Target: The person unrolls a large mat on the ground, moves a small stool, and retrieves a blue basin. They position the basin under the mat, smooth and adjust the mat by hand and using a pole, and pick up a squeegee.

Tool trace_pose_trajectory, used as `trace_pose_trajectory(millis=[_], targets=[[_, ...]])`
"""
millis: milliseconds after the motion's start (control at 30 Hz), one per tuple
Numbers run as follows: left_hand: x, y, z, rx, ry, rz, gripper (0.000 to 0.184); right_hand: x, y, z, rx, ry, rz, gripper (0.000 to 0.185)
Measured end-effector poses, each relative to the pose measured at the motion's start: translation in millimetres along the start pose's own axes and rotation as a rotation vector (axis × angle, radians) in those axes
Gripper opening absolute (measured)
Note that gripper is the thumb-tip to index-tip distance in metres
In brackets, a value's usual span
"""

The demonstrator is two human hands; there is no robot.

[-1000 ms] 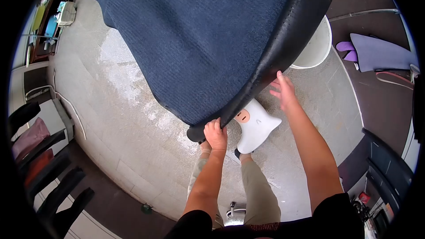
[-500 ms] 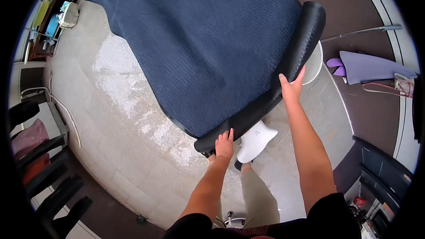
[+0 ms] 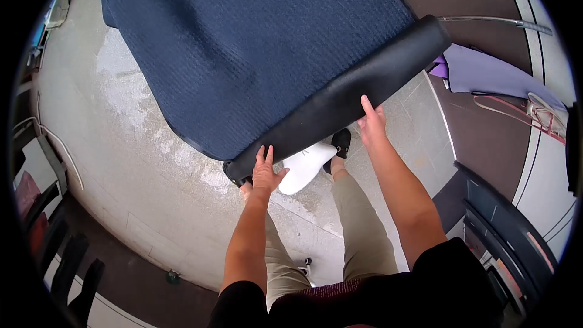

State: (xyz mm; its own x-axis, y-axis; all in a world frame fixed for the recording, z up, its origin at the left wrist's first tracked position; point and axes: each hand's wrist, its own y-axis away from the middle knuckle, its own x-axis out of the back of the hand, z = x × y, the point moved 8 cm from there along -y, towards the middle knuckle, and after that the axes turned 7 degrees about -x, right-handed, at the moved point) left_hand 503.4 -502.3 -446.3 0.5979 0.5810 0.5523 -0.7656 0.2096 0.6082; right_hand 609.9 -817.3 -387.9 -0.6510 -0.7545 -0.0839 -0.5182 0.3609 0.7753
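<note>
A large dark blue ribbed floor mat spreads out in front of me, its near edge turned over into a long black rubber-backed roll. The roll slants from lower left up to the right. My left hand lies on the roll near its left end, fingers spread and thumb apart. Farther right, my right hand holds the roll's lower edge, thumb on top and the other fingers partly hidden. Below the roll, between my feet, part of a smooth white object shows; its kind is unclear.
Pale wet-looking paving with whitish patches surrounds the mat. A metal rod extends from behind the roll's right end. Beyond lie a purple-grey sheet and a strapped item. Dark panels stand at right.
The roll has turned to a straighter, flatter slant and shows more black backing. Both hands have shifted left in view, the left one spreading its fingers. The white bucket rim at right is now hidden.
</note>
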Motion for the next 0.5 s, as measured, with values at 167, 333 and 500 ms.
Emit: trace_pose_trajectory(millis=[167, 333, 500], targets=[[26.5, -21.3, 13.7, 0.087, -0.254, 0.362, 0.084, 9.6, 33.7, -90.3, 0.692, 0.944, 0.341, 0.05], [19.7, -63.2, 12.3, 0.169, -0.303, 0.026, 0.094, -113.8, 59.5, -139.7, 1.356, 1.808, -0.303, 0.08], [-3.2, -32.7, 13.6, 0.205, -0.202, 0.058, 0.043, -138.2, 4.2, -113.9, 1.003, 2.268, -0.744, 0.076]])
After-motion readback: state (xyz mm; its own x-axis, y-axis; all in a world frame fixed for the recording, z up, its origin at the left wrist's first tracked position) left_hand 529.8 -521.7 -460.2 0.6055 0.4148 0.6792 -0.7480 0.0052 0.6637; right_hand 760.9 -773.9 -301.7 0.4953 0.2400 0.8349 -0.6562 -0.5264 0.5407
